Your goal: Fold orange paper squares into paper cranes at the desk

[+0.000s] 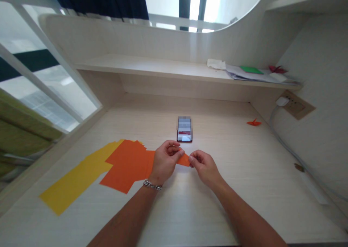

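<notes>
Pinched a folded strip of orange paper between the left hand and the right hand, just above the surface and just in front of a phone. Had each grip clamped on the strip: the left with fingers curled over one end, the right with thumb and forefinger closed on the other, the two hands nearly touching. Wore a chain bracelet on the left wrist.

Had a loose pile of orange paper sheets lying directly beside the left hand, partly behind it and overlapping a spread of yellow paper sheets farther left. Found the phone lying flat on the surface, its upper part blurred. Farther right, near the wall, sat a small orange paper crane, well apart from the hands.

Above, along a white shelf, lay a stack of papers with a green sheet on it and a red folded-paper piece at its far end. On the right wall, a white plug sat in a socket plate, with a grey cable running down from it.
</notes>
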{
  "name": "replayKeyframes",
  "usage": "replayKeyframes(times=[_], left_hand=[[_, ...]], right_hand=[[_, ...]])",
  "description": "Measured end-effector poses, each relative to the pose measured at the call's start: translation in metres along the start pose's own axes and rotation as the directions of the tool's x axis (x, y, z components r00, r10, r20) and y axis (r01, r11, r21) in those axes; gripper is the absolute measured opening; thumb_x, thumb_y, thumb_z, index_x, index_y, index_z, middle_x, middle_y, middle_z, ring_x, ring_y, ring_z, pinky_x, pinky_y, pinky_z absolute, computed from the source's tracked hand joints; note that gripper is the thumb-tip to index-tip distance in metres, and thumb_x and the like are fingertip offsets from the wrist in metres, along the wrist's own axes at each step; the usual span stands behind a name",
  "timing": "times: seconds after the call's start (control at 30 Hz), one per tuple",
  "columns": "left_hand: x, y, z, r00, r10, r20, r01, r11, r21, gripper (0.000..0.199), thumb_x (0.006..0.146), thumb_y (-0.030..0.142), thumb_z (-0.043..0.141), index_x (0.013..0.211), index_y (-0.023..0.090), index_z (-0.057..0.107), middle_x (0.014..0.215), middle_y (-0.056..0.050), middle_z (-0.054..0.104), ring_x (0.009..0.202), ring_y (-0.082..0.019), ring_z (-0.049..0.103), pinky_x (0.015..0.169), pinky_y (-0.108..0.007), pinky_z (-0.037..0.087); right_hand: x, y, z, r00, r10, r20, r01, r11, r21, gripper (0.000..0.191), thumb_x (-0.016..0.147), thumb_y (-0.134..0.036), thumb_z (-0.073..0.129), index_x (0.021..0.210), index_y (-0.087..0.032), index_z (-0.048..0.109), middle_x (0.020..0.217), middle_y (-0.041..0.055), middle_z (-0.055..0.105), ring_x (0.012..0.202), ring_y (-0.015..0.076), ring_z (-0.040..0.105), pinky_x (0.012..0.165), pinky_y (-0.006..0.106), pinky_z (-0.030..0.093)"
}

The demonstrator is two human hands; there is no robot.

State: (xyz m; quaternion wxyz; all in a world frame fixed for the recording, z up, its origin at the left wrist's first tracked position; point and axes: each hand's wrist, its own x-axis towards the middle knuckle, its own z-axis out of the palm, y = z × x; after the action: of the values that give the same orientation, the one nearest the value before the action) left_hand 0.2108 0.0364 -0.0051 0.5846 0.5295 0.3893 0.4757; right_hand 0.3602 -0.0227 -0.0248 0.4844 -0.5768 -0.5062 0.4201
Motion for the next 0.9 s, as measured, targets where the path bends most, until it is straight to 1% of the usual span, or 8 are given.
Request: replayKeyframes(times=[0.1,0.23,0.4,0.47,0.6,0.7,0.8,0.9], left_hand=[[0.0004,0.0011,-0.0003,1.0,0.001,-0.008,-0.001,1.0,0.004,0.029,0.066,0.019,0.073,0.089,0.015,0.055,0.072,0.0,0.065,0.069,-0.012,0.062,0.065,-0.021,0.048],[0.0011,0.0025,-0.0011,1.0,-0.004,-0.007,0.004,1.0,-0.014,0.031,0.066,0.02,0.074,0.09,0.015,0.055,0.072,-0.001,0.066,0.068,-0.012,0.062,0.065,-0.022,0.048],[0.0017,0.0035,-0.0026,0.999,-0.028,-0.02,0.027,0.999,-0.038,0.032,0.064,0.021,0.075,0.088,0.015,0.056,0.071,-0.001,0.066,0.068,-0.012,0.062,0.066,-0.022,0.048],[0.0018,0.0044,-0.0029,0.999,-0.041,-0.014,0.04,0.998,-0.053,0.033,0.063,0.021,0.076,0.088,0.015,0.056,0.071,-0.001,0.067,0.067,-0.012,0.062,0.066,-0.022,0.048],[0.003,0.0065,-0.0037,0.997,-0.066,-0.032,0.064,0.996,-0.067,0.035,0.062,0.022,0.077,0.088,0.015,0.056,0.07,-0.001,0.068,0.065,-0.013,0.062,0.064,-0.023,0.048],[0.0042,0.0065,-0.0044,0.996,-0.072,-0.058,0.069,0.996,-0.054,0.036,0.06,0.024,0.078,0.087,0.015,0.056,0.068,-0.001,0.068,0.063,-0.014,0.063,0.061,-0.024,0.048],[0.004,0.0051,-0.0043,0.996,-0.074,-0.045,0.072,0.996,-0.057,0.036,0.06,0.024,0.078,0.087,0.015,0.056,0.069,-0.001,0.068,0.064,-0.014,0.063,0.062,-0.024,0.048],[0.0026,0.004,-0.003,0.996,-0.089,-0.011,0.088,0.994,-0.072,0.036,0.061,0.025,0.077,0.089,0.016,0.056,0.068,-0.001,0.068,0.064,-0.014,0.063,0.062,-0.024,0.048]], right_hand=[[-0.0008,-0.0012,0.0004,1.0,-0.006,0.014,0.006,1.0,0.01,0.015,0.082,-0.031,0.055,0.076,-0.017,0.06,0.068,0.0009,0.061,0.064,0.0148,0.055,0.06,0.026,0.043],[-0.0018,-0.0042,0.0012,0.999,-0.032,-0.029,0.032,0.999,-0.008,0.015,0.082,-0.03,0.056,0.074,-0.018,0.059,0.066,0.0,0.059,0.063,0.0144,0.054,0.06,0.025,0.042],[-0.0014,-0.006,0.0015,1.0,-0.014,0.008,0.013,0.998,0.057,0.017,0.081,-0.032,0.057,0.074,-0.017,0.06,0.066,0.0007,0.06,0.063,0.0145,0.054,0.061,0.026,0.043],[-0.0007,-0.0063,0.0013,1.0,-0.016,0.003,0.016,0.997,0.074,0.017,0.081,-0.032,0.058,0.073,-0.017,0.06,0.065,0.0006,0.06,0.063,0.0144,0.054,0.061,0.026,0.043],[0.0021,-0.0061,-0.0002,1.0,-0.007,0.03,0.001,0.985,0.172,0.019,0.079,-0.035,0.061,0.072,-0.016,0.06,0.064,0.0012,0.06,0.062,0.0146,0.055,0.062,0.027,0.044],[0.0038,-0.005,-0.0015,0.999,0.016,0.038,-0.025,0.97,0.243,0.024,0.079,-0.039,0.06,0.075,-0.016,0.06,0.067,0.0026,0.062,0.064,0.0151,0.057,0.063,0.028,0.045],[0.0036,-0.0041,-0.0015,1.0,0.016,0.02,-0.02,0.981,0.193,0.024,0.08,-0.04,0.059,0.075,-0.016,0.06,0.068,0.0023,0.062,0.064,0.0147,0.056,0.063,0.027,0.045],[0.0026,-0.0045,-0.0014,1.0,0.003,0.017,-0.005,0.992,0.124,0.023,0.078,-0.039,0.062,0.072,-0.017,0.059,0.063,0.0006,0.059,0.061,0.0141,0.054,0.061,0.027,0.043]])
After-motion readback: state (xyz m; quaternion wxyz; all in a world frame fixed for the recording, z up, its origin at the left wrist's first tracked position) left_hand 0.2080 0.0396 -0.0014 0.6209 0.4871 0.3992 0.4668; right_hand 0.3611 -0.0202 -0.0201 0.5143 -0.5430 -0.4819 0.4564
